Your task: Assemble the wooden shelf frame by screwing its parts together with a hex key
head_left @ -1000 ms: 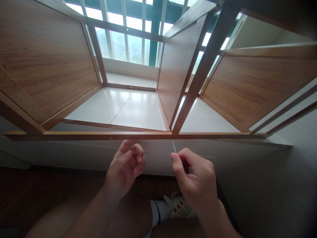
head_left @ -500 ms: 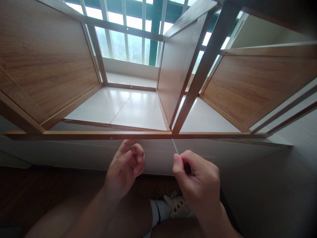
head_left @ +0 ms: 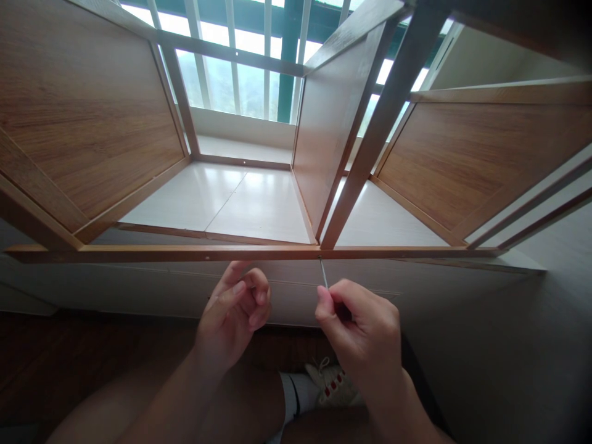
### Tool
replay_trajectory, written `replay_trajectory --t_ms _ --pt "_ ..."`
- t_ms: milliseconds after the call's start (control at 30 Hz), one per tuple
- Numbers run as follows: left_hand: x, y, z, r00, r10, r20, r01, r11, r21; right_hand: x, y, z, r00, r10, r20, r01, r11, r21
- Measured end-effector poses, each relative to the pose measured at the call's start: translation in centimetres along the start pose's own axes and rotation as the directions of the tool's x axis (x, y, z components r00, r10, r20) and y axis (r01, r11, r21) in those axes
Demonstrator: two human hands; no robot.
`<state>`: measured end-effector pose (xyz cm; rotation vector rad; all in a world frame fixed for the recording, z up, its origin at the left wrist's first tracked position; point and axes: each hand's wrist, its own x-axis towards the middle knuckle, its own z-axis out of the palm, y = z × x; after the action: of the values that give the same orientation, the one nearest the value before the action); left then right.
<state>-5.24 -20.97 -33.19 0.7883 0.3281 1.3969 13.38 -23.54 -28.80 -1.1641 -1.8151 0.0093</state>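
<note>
A wooden frame with brown panels stands before me, its long front rail [head_left: 161,253] running across the view. My right hand [head_left: 363,330] pinches a thin metal rod [head_left: 324,273], perhaps an Allen key; its far end meets the underside of the rail, just below the upright post [head_left: 365,154]. Most of what the fist encloses is hidden. To the left, my left hand [head_left: 235,302] is raised palm up with fingers loosely curled and apart, holding nothing. One fingertip is close under the rail; I cannot tell whether it touches.
Brown panels rise at left [head_left: 87,117], middle [head_left: 330,123] and right [head_left: 485,160]. Behind the frame is a barred window [head_left: 235,80]. A pale board [head_left: 231,197] lies inside. Below my hands are my leg and a laced shoe [head_left: 330,385].
My right hand has shifted slightly left, and the rod's near end with it, while its tip stays at the rail. The left hand looks still.
</note>
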Motion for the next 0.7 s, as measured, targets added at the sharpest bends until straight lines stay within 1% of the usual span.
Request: replay_trajectory --t_ms 233,433,700 --pt "-0.04 0.01 -0.01 1.000 -0.004 0.009 0.004 1.000 0.002 0.05 -0.05 -0.04 1.000 0.001 0.007 -0.001 1.000 0.013" --pt "-0.03 -0.06 -0.24 0.999 0.000 0.036 -0.001 1.000 0.004 -0.06 -0.12 -0.06 1.000 0.005 -0.027 -0.005 1.000 -0.006" --pt "-0.05 -0.18 -0.36 0.999 0.005 0.051 -0.007 1.000 0.023 -0.14 -0.04 0.16 0.995 -0.029 -0.094 0.029 1.000 -0.002"
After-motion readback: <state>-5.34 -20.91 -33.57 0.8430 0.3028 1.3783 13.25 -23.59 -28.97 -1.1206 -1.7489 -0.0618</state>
